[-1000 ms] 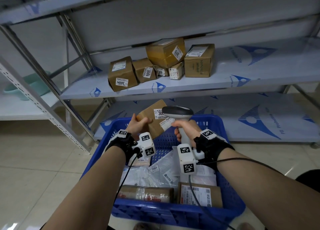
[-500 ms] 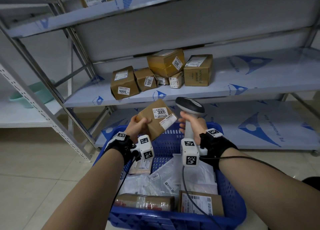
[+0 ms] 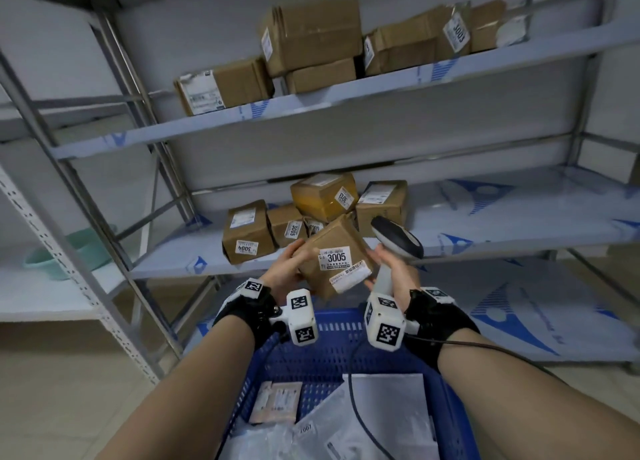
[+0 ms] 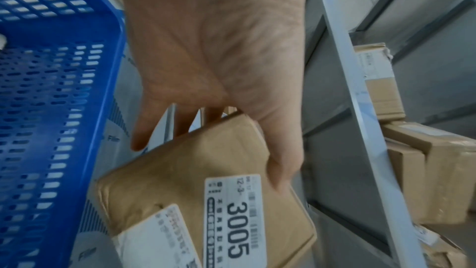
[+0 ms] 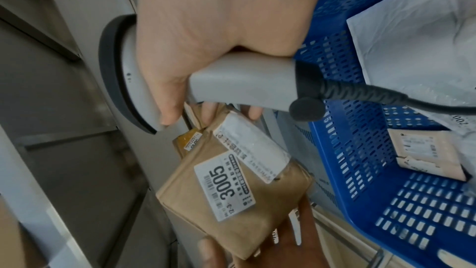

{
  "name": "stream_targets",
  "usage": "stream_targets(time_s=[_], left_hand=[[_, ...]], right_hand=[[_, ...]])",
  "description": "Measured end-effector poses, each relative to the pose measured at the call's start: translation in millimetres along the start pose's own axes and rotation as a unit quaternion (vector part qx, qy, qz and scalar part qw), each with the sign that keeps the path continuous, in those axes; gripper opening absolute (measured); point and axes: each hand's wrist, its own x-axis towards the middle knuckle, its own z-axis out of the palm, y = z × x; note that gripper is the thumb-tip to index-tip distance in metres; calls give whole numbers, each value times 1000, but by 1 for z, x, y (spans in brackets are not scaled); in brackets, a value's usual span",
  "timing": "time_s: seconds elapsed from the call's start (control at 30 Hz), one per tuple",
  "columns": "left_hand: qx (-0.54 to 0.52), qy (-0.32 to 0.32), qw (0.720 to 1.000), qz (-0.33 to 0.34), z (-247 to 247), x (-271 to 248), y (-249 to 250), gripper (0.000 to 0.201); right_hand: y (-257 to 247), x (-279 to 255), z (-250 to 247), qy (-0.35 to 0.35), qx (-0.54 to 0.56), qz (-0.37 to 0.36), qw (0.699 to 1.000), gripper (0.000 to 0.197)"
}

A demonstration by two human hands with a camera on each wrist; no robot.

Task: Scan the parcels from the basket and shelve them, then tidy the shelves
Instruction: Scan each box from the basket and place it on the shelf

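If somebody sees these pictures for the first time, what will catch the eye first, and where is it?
In the middle, the left hand holds a brown parcel with a label reading 3005, raised above the blue basket. Right beside it, the right hand grips a grey scanner. Behind them, more brown boxes sit in a cluster on the middle shelf.

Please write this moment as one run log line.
left hand: holds parcel 3005 | right hand: grips scanner | blue basket: parcels remain

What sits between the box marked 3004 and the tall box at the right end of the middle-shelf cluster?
In the head view: a small box marked 3005, a yellowish box marked 3013 piled above, and a smaller parcel partly hidden.
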Motion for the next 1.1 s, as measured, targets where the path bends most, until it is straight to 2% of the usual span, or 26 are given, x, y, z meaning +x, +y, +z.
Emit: stream_targets(time_s=[0.07,0.13,0.2,0.23,0.33,0.37,0.47,0.5,0.53,0.6,0.7,0.83,0.9,0.93,1.03,1.1], left_hand=[[45,27,998,17,9,-1,15,63],[100,51,993,21,18,-2,30,74],[144,46,988,23,25,0,43,84],[153,34,987,23,29,0,49,83],[158,21,986,36,39,-1,65,61],[153,24,988,29,41,2,69,67],[147,38,988,3,41,16,72,114],[155,41,987,-12,35,35,66,126],[165,35,985,-22,33,45,64,132],[173,16,984,-44,35,46,70,122],[171,15,984,-48,42,18,93,87],[112,28,993,11,42,-1,118,48],[98,68,991,58,40,-7,131,37],[98,83,988,80,38,-7,136,43],[114,130,972,163,32,-6,161,94],[121,148,956,224,28,-6,180,104]], right_hand=[[-9,0,1,-15,-2,-7,1000,43],[-19,-3,2,-33,-4,-26,999,31],[-26,-5,1,-39,-14,-42,998,14],[-30,-7,1,-38,-12,-52,998,11],[-37,-6,3,-20,-28,-83,996,32],[-38,-4,5,-16,-39,-86,995,40],[-42,-1,9,3,-53,-89,995,58],[-43,0,11,8,-52,-92,994,64],[-45,0,12,10,-51,-95,994,68],[-50,-3,18,2,-54,-108,993,63],[-59,-7,24,-7,-59,-121,991,53],[-75,-14,34,-22,-44,-127,991,63],[-89,-20,42,-33,-34,-138,989,53],[-96,-24,44,-36,-35,-145,988,41],[-124,-32,55,-27,-51,-180,982,23],[-142,-35,62,-16,-63,-204,977,14]])
